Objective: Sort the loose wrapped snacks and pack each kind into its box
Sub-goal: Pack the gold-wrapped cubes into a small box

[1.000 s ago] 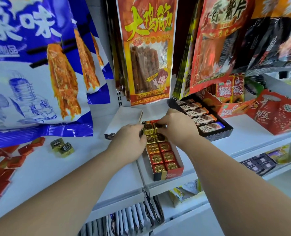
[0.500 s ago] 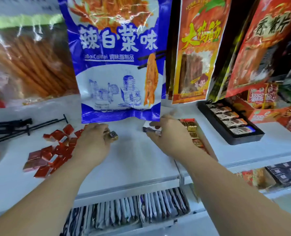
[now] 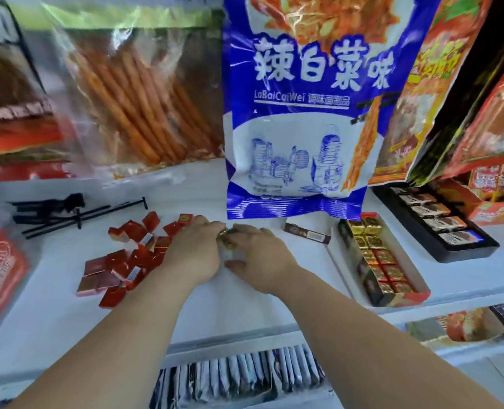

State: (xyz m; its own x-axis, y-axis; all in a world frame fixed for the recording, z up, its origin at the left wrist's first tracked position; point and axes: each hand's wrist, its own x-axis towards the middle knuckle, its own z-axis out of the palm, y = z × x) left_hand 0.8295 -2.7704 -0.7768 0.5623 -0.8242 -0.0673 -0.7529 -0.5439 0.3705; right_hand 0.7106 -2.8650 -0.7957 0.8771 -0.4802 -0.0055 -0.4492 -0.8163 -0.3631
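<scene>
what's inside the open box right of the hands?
Two columns of wrapped snacks fill the box: gold-wrapped pieces at the far end, red-wrapped pieces nearer. Anything beneath that top layer is covered.

Red snacks [image 3: 118, 259] scattered left — gold snack [image 3: 226, 238] held centre — box [image 3: 373, 283] right.

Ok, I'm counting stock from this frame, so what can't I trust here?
Head view only.
Gold snacks: mostly covered by left hand and right hand; count and grip unclear.
Red snacks: pile overlaps, partly under the left hand.
Black tray: far end behind hanging bags.
Lower-shelf sachets: blurred.
</scene>
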